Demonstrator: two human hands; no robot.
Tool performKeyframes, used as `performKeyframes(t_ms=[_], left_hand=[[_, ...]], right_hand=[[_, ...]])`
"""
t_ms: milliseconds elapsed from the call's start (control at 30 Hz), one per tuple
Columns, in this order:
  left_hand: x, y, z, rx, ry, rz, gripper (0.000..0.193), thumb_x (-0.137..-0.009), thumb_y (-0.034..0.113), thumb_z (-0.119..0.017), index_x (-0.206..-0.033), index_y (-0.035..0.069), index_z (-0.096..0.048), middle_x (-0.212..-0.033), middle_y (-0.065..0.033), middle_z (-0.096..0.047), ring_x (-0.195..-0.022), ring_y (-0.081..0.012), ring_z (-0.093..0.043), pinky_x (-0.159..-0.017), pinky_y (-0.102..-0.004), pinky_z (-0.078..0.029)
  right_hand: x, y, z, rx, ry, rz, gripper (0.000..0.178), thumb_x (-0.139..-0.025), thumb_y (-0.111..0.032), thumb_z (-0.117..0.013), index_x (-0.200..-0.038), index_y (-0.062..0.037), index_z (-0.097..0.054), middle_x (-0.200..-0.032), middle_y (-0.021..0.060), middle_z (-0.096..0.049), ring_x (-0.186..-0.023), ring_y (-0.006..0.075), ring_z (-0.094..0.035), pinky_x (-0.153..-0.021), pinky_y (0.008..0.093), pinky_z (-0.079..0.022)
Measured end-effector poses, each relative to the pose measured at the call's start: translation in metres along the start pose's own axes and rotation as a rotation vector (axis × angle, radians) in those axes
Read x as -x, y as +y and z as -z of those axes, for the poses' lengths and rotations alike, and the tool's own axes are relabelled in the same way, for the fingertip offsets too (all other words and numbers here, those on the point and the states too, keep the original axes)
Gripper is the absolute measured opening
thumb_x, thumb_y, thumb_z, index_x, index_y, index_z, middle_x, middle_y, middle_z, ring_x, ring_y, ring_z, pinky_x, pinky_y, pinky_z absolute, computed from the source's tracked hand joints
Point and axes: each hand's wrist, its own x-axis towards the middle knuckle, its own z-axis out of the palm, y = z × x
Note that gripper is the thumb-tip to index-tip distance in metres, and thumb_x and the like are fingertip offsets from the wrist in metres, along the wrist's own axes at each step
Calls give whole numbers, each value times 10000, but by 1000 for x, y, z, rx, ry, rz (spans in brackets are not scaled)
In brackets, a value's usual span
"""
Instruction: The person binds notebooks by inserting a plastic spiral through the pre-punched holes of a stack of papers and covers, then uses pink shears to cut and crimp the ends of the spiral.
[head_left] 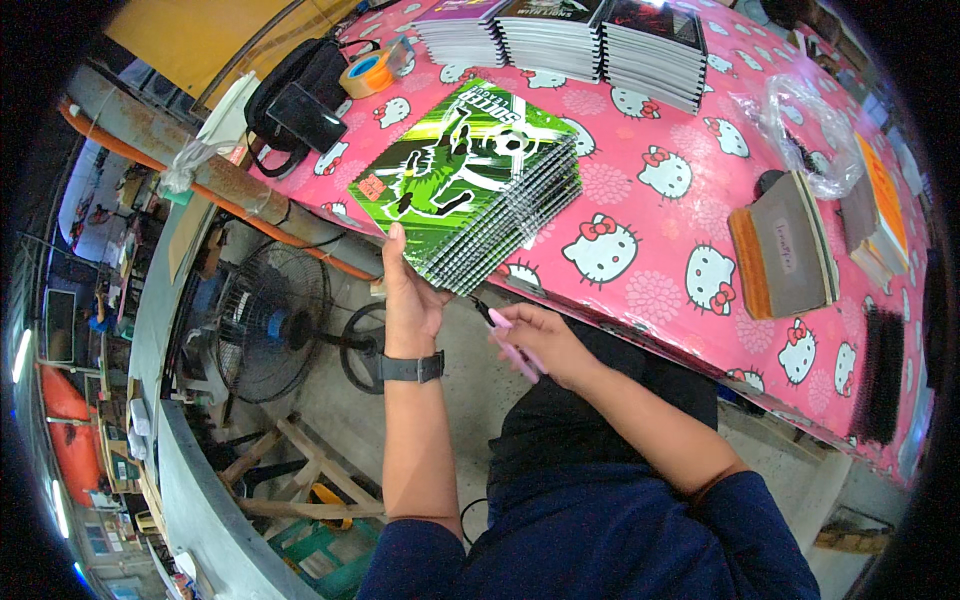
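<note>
A stack of green spiral-bound notebooks (440,180), with a soccer player on the top cover, lies at the table's near left edge, coils facing right. My left hand (412,300) grips the stack's near corner, thumb on the cover and fingers underneath, mostly hidden. My right hand (555,345) is closed around the pink handles of a pair of small pliers or cutters (516,348). The tool's dark tip points up toward the near end of the coils; whether it touches a wire is too small to tell.
Taller stacks of spiral notebooks (650,65) stand at the back of the pink cat-patterned table (640,215). Orange tape (367,76) and a black bag (300,95) sit at far left. Worn books (785,250), clear plastic (815,135) and black coils (878,375) lie right. A fan (265,320) stands below left.
</note>
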Motion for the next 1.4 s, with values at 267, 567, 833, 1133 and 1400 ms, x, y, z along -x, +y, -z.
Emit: performKeyframes(t_ms=[267,567,833,1133,1400], left_hand=[[0,2,-7,-52,-24,22,674,-823,617,-431,-1269,112,-438,-1196,-109,-551,-1053,-274,-561,-827,-486,-475],[28,-5,-43,130,-24,63,630,-844,541,-471,-1273,82,-424,-1228,-141,-516,-1101,-298,-504,-940,-510,-380],[70,-56,-104,459,76,204,939,-705,451,-684,-1322,0,-138,-1350,-115,-223,-1274,-249,-248,-1052,-484,-174],[58,-64,-31,358,257,-31,538,-826,481,-503,-1228,129,-438,-1304,-102,-399,-1279,-270,-271,-1052,-493,-134],[-8,-18,3,-124,-93,-120,599,-948,486,-297,-1318,22,-383,-1365,-109,-391,-1259,-217,-343,-1047,-353,-235]], right_hand=[[37,-20,6,40,-22,20,466,-761,-145,-691,-1171,-35,-500,-1019,56,-568,-886,123,-528,-778,260,-437],[92,-92,133,-631,345,189,472,-794,-221,-603,-1179,-7,-433,-1027,107,-561,-873,178,-573,-756,300,-486],[96,-84,195,70,655,158,486,-795,-191,-632,-1212,-26,-444,-1044,85,-562,-882,171,-544,-752,283,-446],[70,-86,181,1294,850,36,450,-705,-265,-658,-1067,-31,-527,-977,170,-534,-925,327,-481,-773,441,-409],[75,-58,107,616,476,196,677,-759,-333,-657,-1257,35,-385,-1199,259,-455,-1128,389,-400,-939,447,-342]])
